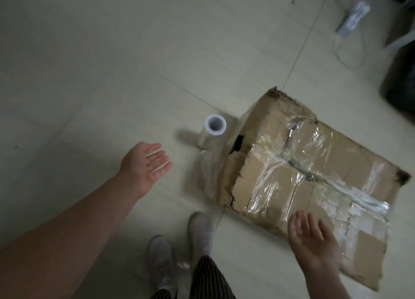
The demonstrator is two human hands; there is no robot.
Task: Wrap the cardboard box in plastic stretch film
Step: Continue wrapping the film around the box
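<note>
A torn brown cardboard box lies on the tiled floor at the right, with clear stretch film wound over its top and left side. A roll of stretch film stands upright on the floor just left of the box, and a sheet of film runs from it to the box. My left hand hovers open, palm up, left of the roll and holds nothing. My right hand is open with spread fingers over the box's near edge.
My two feet in grey socks stand on the floor below the box's near left corner. A white power strip with a cable lies at the far right. A dark object sits at the right edge.
</note>
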